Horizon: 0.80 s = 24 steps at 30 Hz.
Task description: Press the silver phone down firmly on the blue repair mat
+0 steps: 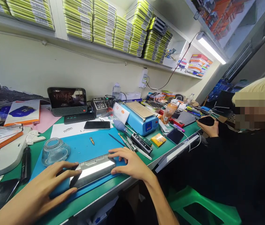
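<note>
A flat, shiny phone-like device (92,173) lies on a blue work mat (83,147) near the front edge of the green bench. My left hand (45,187) rests on its left end, fingers spread over the edge. My right hand (127,164) presses on its right end with fingers apart. Neither hand lifts it. A clear glass bowl (55,150) stands upside down just beyond my left hand.
A black phone (97,125), a blue heating machine (140,117), tweezers and tools (134,143), a yellow box (158,139) and a small screen (67,100) crowd the bench. A person in black (240,156) sits at right holding a phone. Green stool (200,206) below.
</note>
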Motion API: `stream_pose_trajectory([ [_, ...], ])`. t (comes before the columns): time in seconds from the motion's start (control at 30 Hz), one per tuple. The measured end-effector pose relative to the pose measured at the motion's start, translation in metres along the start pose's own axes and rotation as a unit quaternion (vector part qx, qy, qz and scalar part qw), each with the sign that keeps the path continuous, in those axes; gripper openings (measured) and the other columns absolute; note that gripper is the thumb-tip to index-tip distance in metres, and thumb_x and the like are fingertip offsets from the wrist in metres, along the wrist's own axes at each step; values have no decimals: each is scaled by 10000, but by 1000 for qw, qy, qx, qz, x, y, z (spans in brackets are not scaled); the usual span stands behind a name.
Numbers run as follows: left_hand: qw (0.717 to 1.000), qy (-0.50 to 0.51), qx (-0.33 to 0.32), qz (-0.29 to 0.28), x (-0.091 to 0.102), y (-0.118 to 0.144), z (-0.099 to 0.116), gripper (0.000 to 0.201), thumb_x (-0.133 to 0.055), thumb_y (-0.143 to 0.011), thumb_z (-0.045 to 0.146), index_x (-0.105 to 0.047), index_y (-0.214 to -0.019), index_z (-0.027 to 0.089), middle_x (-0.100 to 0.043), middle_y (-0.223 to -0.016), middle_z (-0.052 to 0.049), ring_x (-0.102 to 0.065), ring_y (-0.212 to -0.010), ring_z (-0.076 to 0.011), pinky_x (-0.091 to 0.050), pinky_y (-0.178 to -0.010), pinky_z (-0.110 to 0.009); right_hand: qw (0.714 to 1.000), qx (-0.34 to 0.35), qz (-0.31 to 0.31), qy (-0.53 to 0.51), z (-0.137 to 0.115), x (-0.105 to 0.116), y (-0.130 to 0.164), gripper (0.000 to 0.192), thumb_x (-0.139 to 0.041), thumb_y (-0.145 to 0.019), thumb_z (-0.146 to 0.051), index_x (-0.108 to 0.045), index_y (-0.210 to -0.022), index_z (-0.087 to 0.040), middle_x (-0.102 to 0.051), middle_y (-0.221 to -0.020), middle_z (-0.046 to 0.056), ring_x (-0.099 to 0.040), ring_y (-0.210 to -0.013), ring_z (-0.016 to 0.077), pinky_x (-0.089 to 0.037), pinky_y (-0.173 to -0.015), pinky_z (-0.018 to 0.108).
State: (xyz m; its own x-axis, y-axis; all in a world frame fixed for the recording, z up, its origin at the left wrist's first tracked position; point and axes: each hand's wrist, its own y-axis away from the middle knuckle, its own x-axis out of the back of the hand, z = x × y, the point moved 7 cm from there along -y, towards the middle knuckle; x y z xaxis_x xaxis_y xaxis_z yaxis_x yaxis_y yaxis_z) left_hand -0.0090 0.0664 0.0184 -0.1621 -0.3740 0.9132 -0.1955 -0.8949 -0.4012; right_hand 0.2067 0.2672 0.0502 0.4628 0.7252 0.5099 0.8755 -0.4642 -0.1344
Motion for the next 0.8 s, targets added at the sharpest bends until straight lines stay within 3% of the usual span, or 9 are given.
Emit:
stream_pose_trajectory([
  [0.13, 1000, 13, 19, 9, 1, 1, 3, 444, -641, -1048, 529, -584, -1476, 424, -661, -1403, -1, -710, -1234, -193, -629, -1025, -265, 1000, -8, -6, 4, -1, -1, 0, 512, -988, -757, -259, -813, -1231, -338, -725, -1429, -34, -663, -1076, 200, -522, -994, 339],
  [0.27, 999, 18, 42, -4, -4, 6, -5, 463, -644, -1039, 584, -583, -1475, 443, -643, -1437, 7, -700, -1257, -210, -628, -1049, -294, 999, -17, -5, 27, -6, -3, 7, 516, -970, -792, -289, -791, -1274, -338, -696, -1477, -36, -627, -1254, 234, -497, -1116, 369],
  [0.43, 999, 28, 18, 4, -8, 8, -9, 458, -675, -1027, 566, -614, -1456, 418, -663, -1416, -8, -725, -1209, -215, -635, -1001, -252, 992, -12, 14, 129, -16, -15, 29, 420, -755, -1012, -376, -694, -1427, -356, -573, -1620, -69, -530, -1398, 232, -419, -1257, 423],
  [0.6, 993, 72, 90, -1, -8, 7, -7, 387, -618, -1048, 617, -659, -1372, 408, -628, -1451, -13, -674, -1280, -242, -611, -1081, -336, 953, 32, 91, 289, -21, -38, 56, 443, -478, -1143, -350, -546, -1579, -319, -465, -1706, -15, -545, -1400, 247, -517, -1185, 475],
  [0.8, 982, 125, 137, -28, -8, 3, -7, 459, -643, -1043, 600, -544, -1454, 419, -625, -1428, 0, -643, -1305, -233, -584, -1116, -374, 911, 34, 179, 371, -22, -61, 69, 620, -527, -1104, -490, -400, -1676, -287, -303, -1784, 50, -478, -1537, 329, -580, -1159, 523],
])
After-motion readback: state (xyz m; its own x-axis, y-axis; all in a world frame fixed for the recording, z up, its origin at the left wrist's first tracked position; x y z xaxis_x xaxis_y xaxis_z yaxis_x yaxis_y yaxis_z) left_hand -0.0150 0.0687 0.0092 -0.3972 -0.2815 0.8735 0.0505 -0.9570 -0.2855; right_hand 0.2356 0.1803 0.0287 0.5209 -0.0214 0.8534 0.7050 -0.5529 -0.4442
